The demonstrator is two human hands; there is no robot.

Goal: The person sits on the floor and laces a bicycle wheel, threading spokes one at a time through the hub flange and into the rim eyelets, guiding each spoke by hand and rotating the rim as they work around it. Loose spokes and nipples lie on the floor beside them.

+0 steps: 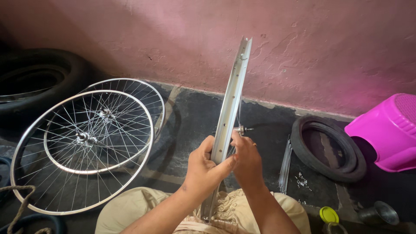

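A bicycle repair workshop: spoked wheels (82, 149) lie left of the hands, a tyre (328, 148) and loose spokes (285, 167) lie to their right.

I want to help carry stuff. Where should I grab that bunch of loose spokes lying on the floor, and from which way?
Grab the loose spokes around the middle of the bunch, reaching down from above. They are long, thin wires lying flat on the floor beside the small black tyre, so a middle grip probably keeps both ends from drooping or sliding out. Mind the pointy ends.
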